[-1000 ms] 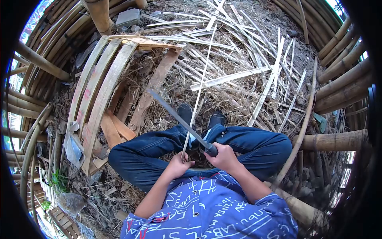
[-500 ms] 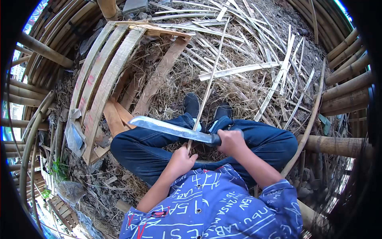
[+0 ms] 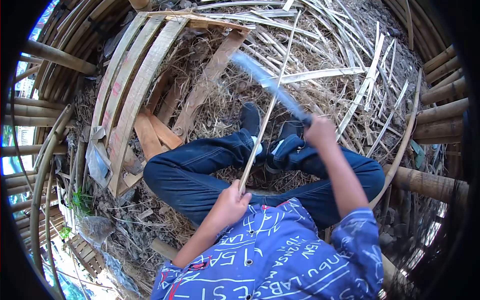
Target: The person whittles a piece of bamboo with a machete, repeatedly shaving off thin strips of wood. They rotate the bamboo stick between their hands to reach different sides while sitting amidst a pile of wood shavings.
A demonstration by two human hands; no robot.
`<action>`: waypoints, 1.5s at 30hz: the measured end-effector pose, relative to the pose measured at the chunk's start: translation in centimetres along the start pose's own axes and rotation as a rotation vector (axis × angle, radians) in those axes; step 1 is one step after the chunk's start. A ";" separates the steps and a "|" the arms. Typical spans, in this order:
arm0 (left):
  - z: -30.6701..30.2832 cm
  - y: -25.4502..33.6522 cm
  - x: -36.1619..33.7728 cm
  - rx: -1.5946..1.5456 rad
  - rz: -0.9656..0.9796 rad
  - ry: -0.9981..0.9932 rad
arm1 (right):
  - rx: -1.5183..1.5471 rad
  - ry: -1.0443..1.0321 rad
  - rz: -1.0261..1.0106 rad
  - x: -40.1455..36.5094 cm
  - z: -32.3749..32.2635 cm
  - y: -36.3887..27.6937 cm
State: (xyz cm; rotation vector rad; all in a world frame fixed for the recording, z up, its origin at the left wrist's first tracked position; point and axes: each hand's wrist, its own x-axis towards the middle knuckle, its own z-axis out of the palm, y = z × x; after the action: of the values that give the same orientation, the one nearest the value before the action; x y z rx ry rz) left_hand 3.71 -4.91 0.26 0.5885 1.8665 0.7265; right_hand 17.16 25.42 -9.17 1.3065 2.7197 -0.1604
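Observation:
My left hand (image 3: 230, 202) is closed round the near end of a long thin bamboo strip (image 3: 271, 106), which runs up and away from my lap between my shoes. Out to the right, above my shin, my right hand (image 3: 320, 132) grips the dark handle of a long machete (image 3: 272, 86). Its blade is blurred by motion, points up and to the left, and crosses the strip in view. Whether blade and strip touch, I cannot tell.
A slatted wooden crate (image 3: 142, 82) lies at the left, with a plastic bag (image 3: 98, 162) by its lower end. Split bamboo strips (image 3: 325, 75) litter the ground ahead. Bamboo poles (image 3: 425, 186) stand along both sides.
My right hand has moved the machete forward and right, away from my left hand, and the blade has turned to point further forward. The view has shifted slightly.

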 end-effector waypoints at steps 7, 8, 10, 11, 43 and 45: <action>-0.4 1.7 0.8 -0.012 -0.050 -0.001 | 0.172 -0.052 0.142 0.8 -4.1 2.3; -0.2 1.9 1.3 -0.013 -0.050 -0.006 | 0.192 -0.040 0.058 -0.3 -2.4 2.0; 0.0 2.0 1.9 0.003 -0.045 -0.016 | 0.382 -0.083 -0.068 -3.7 -3.0 -1.2; 0.0 1.7 2.1 0.010 -0.056 -0.026 | 0.438 -0.110 -0.117 -5.2 -3.7 -3.1; -1.7 3.1 2.0 0.277 -0.025 0.081 | 0.379 0.039 -0.409 -4.8 -0.4 -7.0; -1.7 2.9 2.0 0.271 -0.007 0.085 | 0.408 0.033 -0.403 -4.7 -0.6 -7.1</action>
State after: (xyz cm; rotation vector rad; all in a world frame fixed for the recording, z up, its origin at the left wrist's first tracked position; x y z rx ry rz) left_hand 1.60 -1.83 1.58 0.7320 2.0619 0.5037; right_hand 14.49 17.46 -7.53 0.8079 3.0529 -0.7695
